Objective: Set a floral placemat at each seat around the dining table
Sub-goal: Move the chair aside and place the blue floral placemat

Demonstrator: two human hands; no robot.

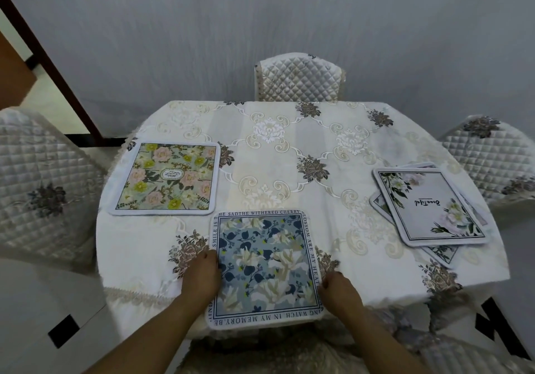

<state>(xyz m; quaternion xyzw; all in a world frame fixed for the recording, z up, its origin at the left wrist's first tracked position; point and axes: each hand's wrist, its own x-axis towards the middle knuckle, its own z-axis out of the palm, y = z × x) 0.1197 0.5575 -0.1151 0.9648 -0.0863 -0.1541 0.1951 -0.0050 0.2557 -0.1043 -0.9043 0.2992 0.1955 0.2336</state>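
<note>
A blue floral placemat with lettering round its border lies at the table's near edge, its front hanging slightly over. My left hand grips its left edge and my right hand grips its right edge. A green and pink floral placemat lies flat at the left seat. At the right seat a white placemat with flowers tops a small, skewed stack of others.
The table has a cream embroidered cloth. Quilted chairs stand at the far side, the left and the right. A white cabinet is at my lower left, and a curtain hangs behind.
</note>
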